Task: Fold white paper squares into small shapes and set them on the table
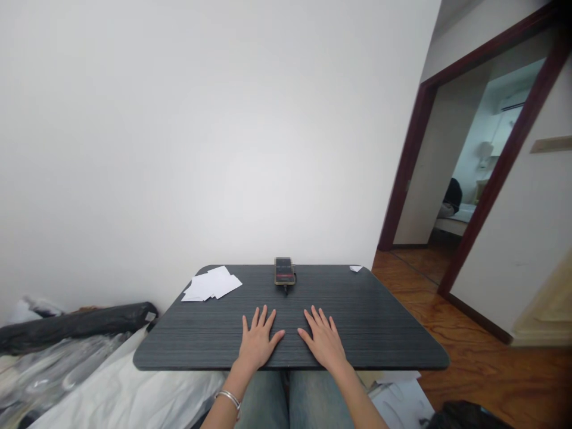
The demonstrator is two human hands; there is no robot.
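Note:
My left hand [257,342] lies flat on the dark table [379,322], palm down with its fingers spread. A silver bangle [228,398] circles that wrist. Also palm down, my right hand [325,339] rests a little way to the right, fingers apart and holding nothing. Beyond both hands, near the table's back edge, a phone [285,270] is propped up with a dark plug or cable end [286,290] at its base. Several overlapping sheets of white paper [211,284] lie at the back left. A small white scrap of paper [356,269] sits at the back right.
A white wall [250,131] rises behind the table. To the left are a long black roll [80,325] and clear plastic wrapping [58,369] beside white fabric [138,387]. At right, a dark red door frame [413,155] stands on a wooden floor [415,286]. Papers [402,399] lie below the table.

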